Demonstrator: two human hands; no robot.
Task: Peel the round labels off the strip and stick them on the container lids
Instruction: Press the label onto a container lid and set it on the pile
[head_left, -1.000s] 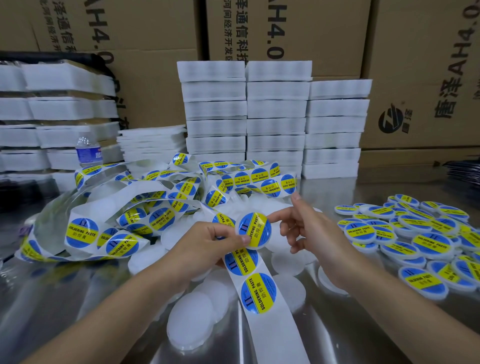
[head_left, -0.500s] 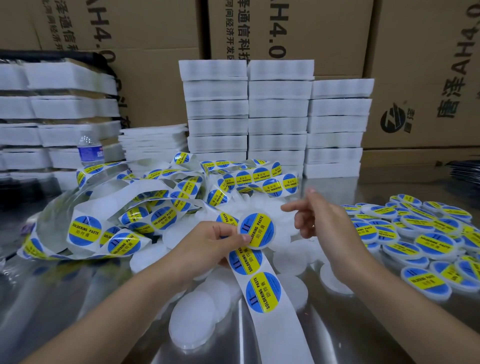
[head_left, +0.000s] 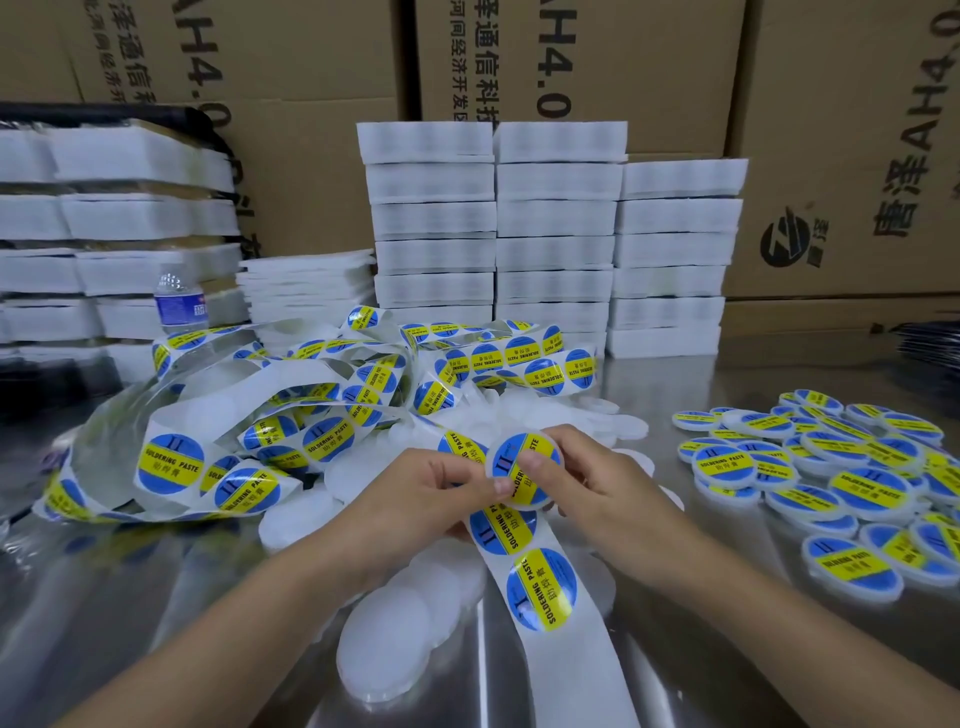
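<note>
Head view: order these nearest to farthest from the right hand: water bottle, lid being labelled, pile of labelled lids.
1. Lid being labelled, in the right hand.
2. Pile of labelled lids, to its right.
3. Water bottle, far back left.

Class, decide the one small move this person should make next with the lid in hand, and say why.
Probably the right hand should rub its thumb across the label to seat it: the label already covers the lid, which both it and the left hand hold.

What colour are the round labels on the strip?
The labels are blue with a yellow band; head view.
</note>
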